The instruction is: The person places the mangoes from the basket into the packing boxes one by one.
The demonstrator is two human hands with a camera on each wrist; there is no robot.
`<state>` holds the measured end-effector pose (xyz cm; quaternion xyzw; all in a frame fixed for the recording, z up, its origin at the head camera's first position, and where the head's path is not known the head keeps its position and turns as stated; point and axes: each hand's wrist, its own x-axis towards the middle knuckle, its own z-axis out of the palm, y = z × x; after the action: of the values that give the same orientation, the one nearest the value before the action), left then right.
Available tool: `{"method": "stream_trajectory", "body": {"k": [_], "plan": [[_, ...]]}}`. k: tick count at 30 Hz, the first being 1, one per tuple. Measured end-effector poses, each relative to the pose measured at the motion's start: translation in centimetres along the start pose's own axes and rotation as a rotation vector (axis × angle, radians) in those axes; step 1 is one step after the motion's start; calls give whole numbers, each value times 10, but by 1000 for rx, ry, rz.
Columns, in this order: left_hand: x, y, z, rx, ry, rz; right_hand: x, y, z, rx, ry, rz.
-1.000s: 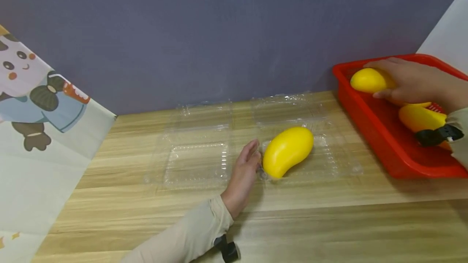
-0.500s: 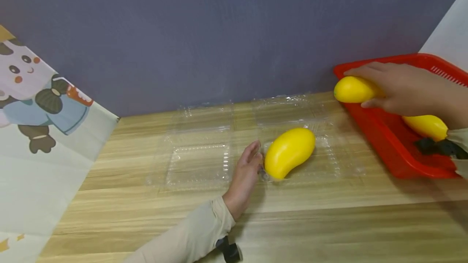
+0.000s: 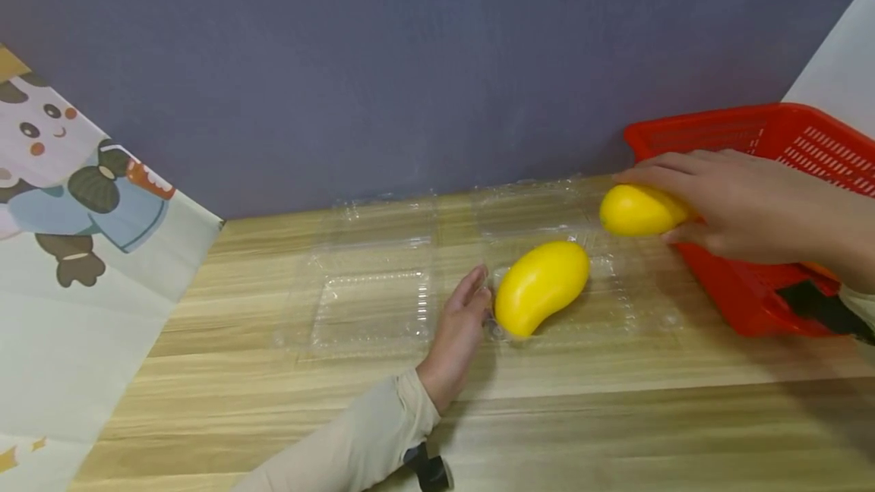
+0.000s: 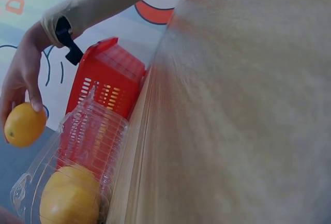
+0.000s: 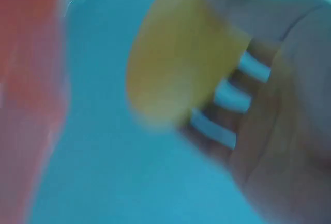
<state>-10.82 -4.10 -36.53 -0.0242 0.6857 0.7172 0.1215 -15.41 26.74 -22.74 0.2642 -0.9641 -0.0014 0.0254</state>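
In the head view my right hand (image 3: 745, 207) grips a yellow mango (image 3: 636, 211) in the air, just left of the red basket (image 3: 718, 291). The blurred right wrist view has the fingers and thumb around this mango (image 5: 176, 63). Another mango (image 3: 543, 287) lies in the right-hand clear plastic clamshell box (image 3: 618, 298), whose lid is folded back. My left hand (image 3: 454, 340) rests at that box's left edge, fingers extended and the thumb beside the rim. From the left wrist view, the raised mango (image 4: 25, 124) hangs higher than the box.
A second clear clamshell box (image 3: 369, 313), lid back, stands left of my left hand. Part of a yellow fruit (image 3: 819, 270) shows in the basket below my right wrist. A grey wall (image 3: 410, 82) closes off the back of the wooden table (image 3: 547, 431).
My right hand has lifted the mango out of the basket and brought it left and toward me, over the basket's left rim. The left hand stays at the box edge.
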Motion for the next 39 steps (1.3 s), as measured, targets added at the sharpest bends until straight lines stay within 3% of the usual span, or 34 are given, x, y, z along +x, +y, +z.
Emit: {"method": "stream_trajectory", "body": {"k": [13, 23, 29, 39], "plan": [[0, 0, 0, 25, 0, 4, -13, -31, 9, -53, -3, -54], [0, 2, 1, 47, -2, -7, -20, -56, 30, 19, 32, -141], [1, 2, 2, 18, -24, -31, -21, -59, 39, 25, 51, -172], [4, -2, 3, 23, -16, -7, -20, -55, 47, 49, -18, -154]]}}
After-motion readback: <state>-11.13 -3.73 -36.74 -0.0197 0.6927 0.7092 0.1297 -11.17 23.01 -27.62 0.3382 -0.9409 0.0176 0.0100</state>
